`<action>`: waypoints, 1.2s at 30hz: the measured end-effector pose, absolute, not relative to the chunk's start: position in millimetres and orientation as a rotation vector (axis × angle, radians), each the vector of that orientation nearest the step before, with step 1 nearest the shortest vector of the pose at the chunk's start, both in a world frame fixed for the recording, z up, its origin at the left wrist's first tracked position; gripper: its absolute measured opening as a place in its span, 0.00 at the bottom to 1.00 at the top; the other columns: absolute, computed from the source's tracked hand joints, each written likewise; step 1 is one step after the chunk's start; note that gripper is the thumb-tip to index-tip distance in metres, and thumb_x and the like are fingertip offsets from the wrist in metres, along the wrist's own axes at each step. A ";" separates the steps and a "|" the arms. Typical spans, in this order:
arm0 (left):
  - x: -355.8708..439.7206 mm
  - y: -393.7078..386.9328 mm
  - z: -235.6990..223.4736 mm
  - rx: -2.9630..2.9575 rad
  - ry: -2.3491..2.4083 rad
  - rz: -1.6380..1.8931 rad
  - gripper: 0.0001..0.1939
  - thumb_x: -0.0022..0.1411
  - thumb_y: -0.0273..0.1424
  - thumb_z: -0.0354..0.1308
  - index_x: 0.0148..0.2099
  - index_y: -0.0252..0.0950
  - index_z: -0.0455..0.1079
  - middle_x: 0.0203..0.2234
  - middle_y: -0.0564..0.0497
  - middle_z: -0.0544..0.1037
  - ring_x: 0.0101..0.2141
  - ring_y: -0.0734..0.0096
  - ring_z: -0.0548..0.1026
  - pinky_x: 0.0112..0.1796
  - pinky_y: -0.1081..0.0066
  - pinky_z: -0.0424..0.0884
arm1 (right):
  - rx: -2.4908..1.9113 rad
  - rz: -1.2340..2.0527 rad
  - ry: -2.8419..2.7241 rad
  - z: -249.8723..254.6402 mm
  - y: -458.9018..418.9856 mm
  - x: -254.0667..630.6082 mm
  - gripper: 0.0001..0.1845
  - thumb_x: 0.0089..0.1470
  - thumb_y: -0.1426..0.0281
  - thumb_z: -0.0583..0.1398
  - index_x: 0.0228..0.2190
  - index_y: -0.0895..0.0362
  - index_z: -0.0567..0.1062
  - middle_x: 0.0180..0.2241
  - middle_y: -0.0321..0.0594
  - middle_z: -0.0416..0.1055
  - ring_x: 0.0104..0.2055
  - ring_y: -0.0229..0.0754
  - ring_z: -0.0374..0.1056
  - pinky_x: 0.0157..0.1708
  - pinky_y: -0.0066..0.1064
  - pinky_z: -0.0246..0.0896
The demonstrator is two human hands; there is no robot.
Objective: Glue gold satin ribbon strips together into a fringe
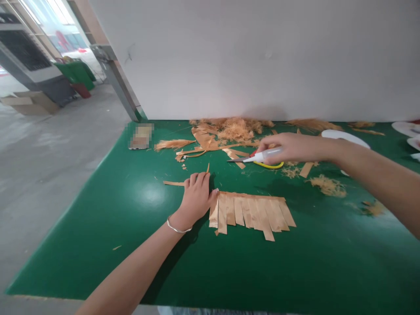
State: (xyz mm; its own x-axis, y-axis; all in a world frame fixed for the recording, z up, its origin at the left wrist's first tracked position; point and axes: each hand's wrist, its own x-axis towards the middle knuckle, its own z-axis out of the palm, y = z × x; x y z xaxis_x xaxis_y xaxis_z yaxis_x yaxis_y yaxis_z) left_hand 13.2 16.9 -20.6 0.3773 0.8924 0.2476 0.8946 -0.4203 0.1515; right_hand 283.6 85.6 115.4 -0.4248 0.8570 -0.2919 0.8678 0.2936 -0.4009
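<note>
My right hand (pixel 284 148) is closed round a small translucent squeeze bottle (pixel 273 153) with a white nozzle pointing left. The bottle is held over scissors (pixel 269 166) with red and yellow handles, their dark blades towards the left. My left hand (pixel 196 192) has its fingers bent down over a thin brown strip (pixel 173 183), whose ends stick out past the fingers. The thumb touches the upper left corner of a fringed piece (pixel 249 212), a row of flat tan strips hanging from one long band. The fingertips partly hide what lies under them.
A heap of tan shredded fibre (pixel 239 129) and cut strips lies against the white wall (pixel 249 61). A phone-like object (pixel 140 136), blurred, is at the green table's (pixel 131 245) back left. White curved pieces (pixel 346 138) lie at the right. A cardboard box (pixel 31 103) stands on the floor.
</note>
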 end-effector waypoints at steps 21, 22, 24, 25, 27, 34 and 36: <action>14.1 18.5 -21.5 -2.580 -1.709 -0.438 0.23 0.63 0.37 0.48 0.57 0.30 0.58 0.52 0.42 0.66 0.50 0.54 0.60 0.47 0.56 0.60 | 1.947 -2.813 2.268 5.9 30.0 220.4 0.23 0.39 0.60 0.68 0.35 0.56 0.69 0.40 0.43 0.70 0.23 0.31 0.60 0.22 0.28 0.55; 14.0 18.6 -21.9 -2.582 -1.707 -0.435 0.23 0.63 0.37 0.48 0.57 0.30 0.58 0.52 0.42 0.66 0.50 0.54 0.60 0.47 0.56 0.60 | 2.009 -2.768 2.298 2.9 29.4 219.1 0.23 0.38 0.60 0.68 0.36 0.57 0.69 0.39 0.43 0.71 0.23 0.31 0.59 0.22 0.28 0.56; 14.1 18.8 -22.6 -2.582 -1.704 -0.435 0.23 0.63 0.37 0.48 0.57 0.31 0.58 0.51 0.42 0.67 0.50 0.54 0.60 0.47 0.56 0.60 | 2.129 -2.649 2.365 -2.4 28.4 216.2 0.24 0.38 0.59 0.68 0.36 0.57 0.69 0.36 0.43 0.71 0.22 0.32 0.59 0.22 0.29 0.56; 14.1 18.8 -23.0 -2.580 -1.702 -0.439 0.23 0.63 0.37 0.48 0.57 0.31 0.58 0.51 0.42 0.67 0.50 0.54 0.60 0.47 0.56 0.60 | 2.181 -2.583 2.398 -4.3 27.8 214.1 0.24 0.38 0.58 0.67 0.36 0.57 0.69 0.35 0.42 0.71 0.21 0.32 0.59 0.21 0.29 0.56; 14.0 18.7 -23.4 -2.571 -1.695 -0.451 0.23 0.63 0.37 0.48 0.57 0.31 0.58 0.51 0.42 0.67 0.50 0.53 0.60 0.47 0.56 0.60 | 2.265 -2.460 2.462 -6.1 25.7 208.7 0.23 0.38 0.58 0.67 0.34 0.56 0.68 0.32 0.40 0.71 0.21 0.33 0.59 0.21 0.29 0.57; 13.4 17.9 -23.0 -2.561 -1.676 -0.469 0.23 0.63 0.38 0.48 0.57 0.29 0.59 0.51 0.41 0.67 0.50 0.54 0.60 0.47 0.56 0.60 | 2.332 -2.243 2.604 -9.4 20.2 193.7 0.19 0.43 0.59 0.64 0.33 0.56 0.66 0.27 0.36 0.68 0.20 0.33 0.58 0.20 0.29 0.56; 13.4 17.9 -23.0 -2.561 -1.678 -0.474 0.23 0.63 0.38 0.48 0.57 0.30 0.59 0.51 0.41 0.67 0.50 0.54 0.60 0.46 0.56 0.60 | 2.328 -2.234 2.617 -13.4 21.6 193.5 0.19 0.43 0.59 0.64 0.34 0.56 0.66 0.26 0.36 0.68 0.20 0.33 0.58 0.20 0.28 0.55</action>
State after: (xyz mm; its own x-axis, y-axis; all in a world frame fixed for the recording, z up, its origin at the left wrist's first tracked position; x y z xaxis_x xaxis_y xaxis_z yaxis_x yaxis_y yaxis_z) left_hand 13.4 17.9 -23.0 0.3668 0.8883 0.2763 0.9017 -0.4126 0.1294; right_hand 193.5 21.6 -13.4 -0.0491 0.9961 0.0736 0.0837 0.0775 -0.9935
